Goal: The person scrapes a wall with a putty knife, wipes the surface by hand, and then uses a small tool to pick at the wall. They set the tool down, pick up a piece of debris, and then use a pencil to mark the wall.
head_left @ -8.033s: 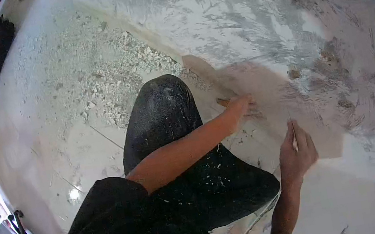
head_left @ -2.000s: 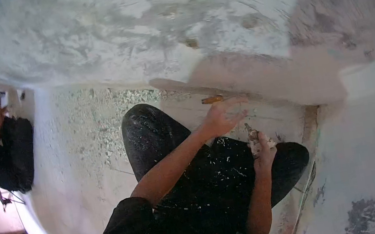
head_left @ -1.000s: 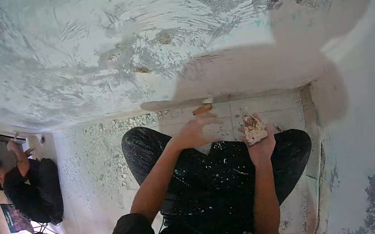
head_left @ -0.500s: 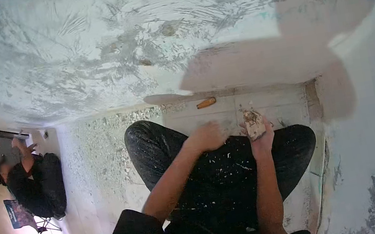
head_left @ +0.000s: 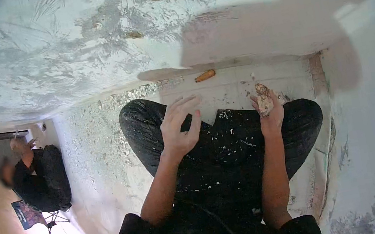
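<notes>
My left hand (head_left: 180, 124) hovers over the gap between my knees, fingers spread, with nothing in it. In my right hand (head_left: 271, 115), near my right knee, sits a rough, crumbly whitish-brown chunk (head_left: 263, 92) that looks like broken plaster or masonry. My fingers wrap around its lower part, which they partly hide. Beyond my hands, an orange-brown piece shaped like a tool handle (head_left: 205, 76) lies on the floor close to the wall.
Ahead rises a scraped, patchy wall (head_left: 101, 47), with another wall (head_left: 374, 135) on my right. Flakes and debris (head_left: 95, 127) cover the floor at left. Farther left, a person in dark clothes (head_left: 41, 178) sits on a folding stool (head_left: 29, 214), hands at a grey panel.
My left hand has moved left, away from the right hand, and its fingers have spread. My right hand still grips the chunk, now turned more upright. The camera view has tilted downward.
</notes>
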Action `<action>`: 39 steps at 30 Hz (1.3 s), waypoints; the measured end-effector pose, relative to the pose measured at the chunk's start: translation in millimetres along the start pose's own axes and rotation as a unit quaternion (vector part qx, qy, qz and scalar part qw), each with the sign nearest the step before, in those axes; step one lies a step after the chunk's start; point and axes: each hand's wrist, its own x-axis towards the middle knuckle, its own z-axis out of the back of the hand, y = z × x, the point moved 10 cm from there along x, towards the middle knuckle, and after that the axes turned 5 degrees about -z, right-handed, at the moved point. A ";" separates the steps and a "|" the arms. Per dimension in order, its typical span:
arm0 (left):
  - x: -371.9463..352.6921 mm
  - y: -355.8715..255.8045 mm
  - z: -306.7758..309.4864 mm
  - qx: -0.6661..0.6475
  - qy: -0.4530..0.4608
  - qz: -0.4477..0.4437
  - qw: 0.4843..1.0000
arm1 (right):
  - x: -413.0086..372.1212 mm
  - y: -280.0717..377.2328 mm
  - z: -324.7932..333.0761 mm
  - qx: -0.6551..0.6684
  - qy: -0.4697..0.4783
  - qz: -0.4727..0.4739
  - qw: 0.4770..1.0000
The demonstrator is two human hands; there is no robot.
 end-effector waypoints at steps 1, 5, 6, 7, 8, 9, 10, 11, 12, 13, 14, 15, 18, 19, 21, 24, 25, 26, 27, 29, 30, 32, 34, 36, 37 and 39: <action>-3.5 5.1 1.7 -0.009 -0.003 0.027 1.000 | 0.1 3.9 -1.8 -0.005 0.003 0.021 1.000; -8.2 30.5 -4.3 -0.007 0.071 0.094 0.993 | 3.1 -0.6 1.1 0.006 -0.027 -0.038 0.999; -10.6 34.6 -6.1 -0.006 0.071 0.095 0.993 | 3.4 -0.5 1.3 0.010 -0.025 -0.036 0.999; -18.0 40.5 -23.5 -0.003 0.139 0.091 0.986 | 3.6 -0.9 1.7 0.014 -0.023 -0.034 0.999; -27.4 46.9 -40.5 -0.001 0.207 0.086 0.974 | 3.7 -2.6 3.3 0.015 -0.022 -0.035 0.999; -41.9 53.6 -63.7 0.014 0.315 0.074 0.946 | 4.5 -5.6 4.9 0.004 -0.016 -0.042 0.999; -48.0 59.9 -70.2 0.014 0.314 0.073 0.947 | 6.3 -6.7 4.7 -0.007 -0.010 -0.047 0.999; -58.4 54.8 -84.4 0.086 0.352 -0.001 0.932 | 7.2 -6.6 6.1 -0.007 -0.011 -0.046 0.999; -64.3 44.3 -96.3 0.154 0.387 -0.073 0.906 | 6.7 -7.2 7.1 -0.024 -0.018 -0.047 0.998; -73.8 54.1 -114.0 0.137 0.469 -0.026 0.872 | 6.1 -7.3 7.3 -0.039 -0.024 -0.047 0.998; -68.6 56.6 -117.1 0.137 0.468 -0.029 0.872 | 4.6 -6.1 5.7 -0.038 -0.023 -0.045 0.998; -61.9 53.7 -121.0 0.120 0.469 -0.048 0.874 | 2.6 -3.9 2.5 -0.052 -0.022 -0.047 0.997; -16.8 63.9 -102.4 0.047 0.335 0.049 0.940 | 4.7 -4.6 5.9 -0.048 -0.022 -0.054 0.997; 2.2 80.9 -75.9 -0.010 0.187 0.162 0.969 | 7.0 -6.4 6.9 -0.030 -0.021 -0.056 0.998; 15.0 85.7 -75.1 -0.021 0.189 0.154 0.970 | 7.3 -5.7 5.1 -0.039 -0.013 -0.029 0.999; 17.5 80.9 -84.8 -0.034 0.206 0.137 0.968 | 3.0 0.7 0.8 -0.073 -0.015 0.004 0.997; 14.3 77.4 -93.3 -0.023 0.233 0.106 0.966 | 1.5 2.0 0.5 -0.097 -0.031 0.008 0.995; 11.7 74.9 -101.8 -0.011 0.260 0.074 0.963 | 0.6 2.8 -2.6 -0.092 -0.027 0.017 0.995; 9.0 78.4 -106.0 -0.052 0.272 0.128 0.952 | -2.1 3.9 -7.2 -0.131 -0.012 0.038 0.991; 16.3 71.6 -105.8 -0.062 0.245 0.113 0.961 | -13.8 9.0 -20.2 -0.192 -0.027 0.051 0.980; 22.2 67.7 -102.6 -0.071 0.220 0.103 0.967 | -15.0 8.9 -21.1 -0.193 -0.026 0.057 0.979; 25.6 61.6 -105.3 -0.065 0.233 0.097 0.965 | -15.9 -6.5 -25.2 -0.337 0.011 0.033 0.941; 27.5 34.2 -102.5 -0.058 0.182 -0.033 0.981 | -22.3 -7.4 -34.3 -0.401 0.028 0.060 0.914; 18.2 24.2 -109.9 -0.060 0.207 -0.064 0.974 | -42.8 1.2 -71.9 -0.626 0.088 0.197 0.750; 13.9 17.0 -114.9 -0.062 0.234 -0.091 0.966 | -54.5 2.9 -88.9 -0.667 0.109 0.232 0.700; 8.0 19.7 -121.2 -0.099 0.314 -0.043 0.943 | -61.3 2.5 -105.7 -0.710 0.151 0.256 0.638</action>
